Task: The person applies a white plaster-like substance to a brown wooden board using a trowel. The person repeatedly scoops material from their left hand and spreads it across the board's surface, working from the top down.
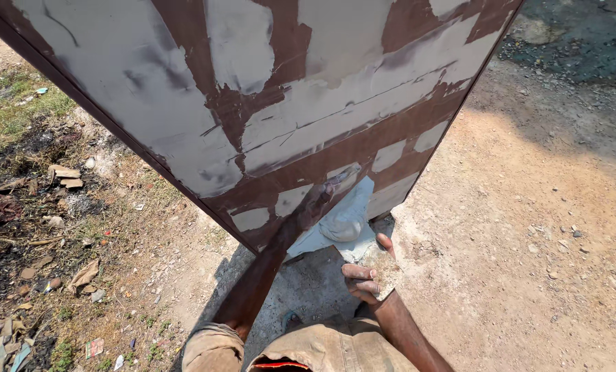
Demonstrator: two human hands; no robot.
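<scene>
Outdoor dirt yard (528, 227), littered ground

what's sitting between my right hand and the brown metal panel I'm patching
In the head view, a lump of grey putty on a flat board lies between the right hand and the brown panel.

Bare forearms below rolled-up tan sleeves (215, 344), tan trousers (335, 351) with a red-orange edge at the waist

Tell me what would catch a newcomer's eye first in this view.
A big brown metal panel patched with grey filler fills the upper frame, standing on dusty ground. Low on it, the left hand presses filler onto the surface. Just below, the right hand holds a flat board heaped with grey putty.
</scene>
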